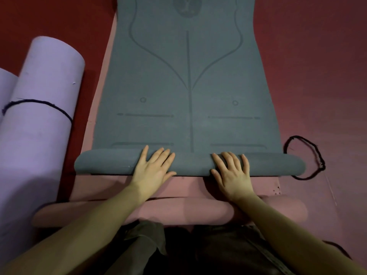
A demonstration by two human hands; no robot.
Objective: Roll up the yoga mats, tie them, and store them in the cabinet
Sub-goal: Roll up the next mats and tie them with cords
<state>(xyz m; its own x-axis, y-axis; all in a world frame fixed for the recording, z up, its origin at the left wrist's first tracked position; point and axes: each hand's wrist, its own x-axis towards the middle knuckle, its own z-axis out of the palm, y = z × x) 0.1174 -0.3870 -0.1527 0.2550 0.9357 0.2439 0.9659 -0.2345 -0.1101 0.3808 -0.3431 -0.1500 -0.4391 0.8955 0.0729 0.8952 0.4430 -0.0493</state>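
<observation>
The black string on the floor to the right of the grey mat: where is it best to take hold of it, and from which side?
Probably from above with the right hand, pinching the far arc of the black string. It lies flat in an open loop on the red floor, apart from the grey mat, and that stretch lies clear of the roll's end, so fingers can close on one strand.

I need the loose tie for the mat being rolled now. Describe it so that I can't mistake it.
Start at the grey mat, whose near end is rolled under the left hand and right hand. Just off the roll's right end, a dark string lies in an open loop on the red floor. The other dark string is tied around the purple roll on the left.
</observation>
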